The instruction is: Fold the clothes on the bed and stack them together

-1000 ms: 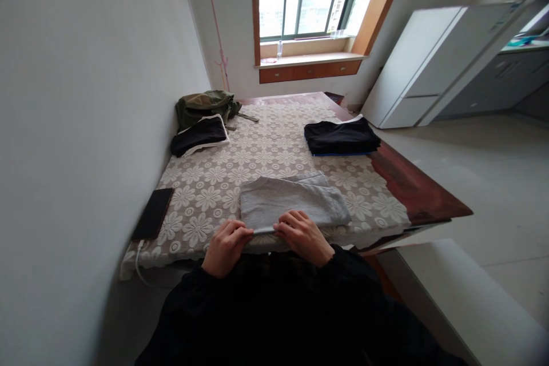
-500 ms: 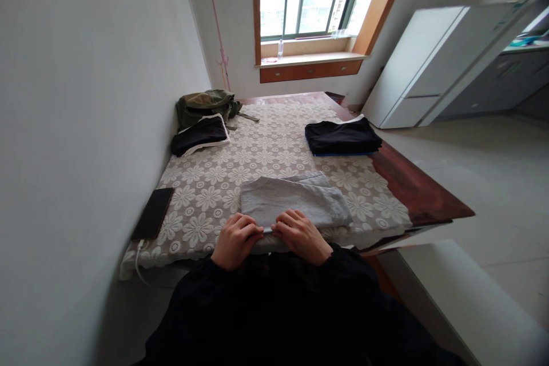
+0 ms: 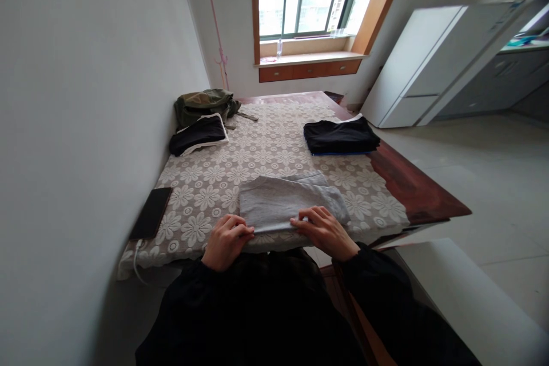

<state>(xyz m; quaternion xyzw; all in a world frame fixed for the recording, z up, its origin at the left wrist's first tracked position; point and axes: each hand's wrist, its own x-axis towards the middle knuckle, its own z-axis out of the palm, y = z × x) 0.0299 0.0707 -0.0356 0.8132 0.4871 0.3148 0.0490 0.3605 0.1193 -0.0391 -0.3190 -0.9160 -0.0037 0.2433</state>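
One dark reddish-brown wooden table (image 3: 422, 197) takes up the middle, and one beige-grey lace tablecloth (image 3: 274, 146) with raised white flowers covers most of it. One tall white refrigerator (image 3: 414, 66) stands beyond the table's right side; one window (image 3: 321, 3) in a brown wooden frame is set in the far wall, with one thin pink coat stand (image 3: 215, 17) to its left.

One olive-green fabric backpack (image 3: 201, 104) sits at the table's far left. Two folded dark cloth bundles lie on the lace: the black stack with white and blue edges (image 3: 341, 136) at the far right, and the black bundle with white edging (image 3: 199, 132) just in front of the backpack. One folded light-grey cloth (image 3: 283, 197) lies flat at the near edge, in front of the person.

Two hands are at its near side. The left hand (image 3: 225, 240) has thumb and fingertips pressed together, pinching the near left corner. The right hand (image 3: 326, 231) touches the near edge farther right, fingers curled and thumb pointing left; whether cloth is gripped there cannot be told.

One flat black rectangular tablet (image 3: 151, 214) lies by the left wall, one clear bottle (image 3: 279, 49) stands on the sill, and one thin white cable (image 3: 135, 263) hangs below the tablet.
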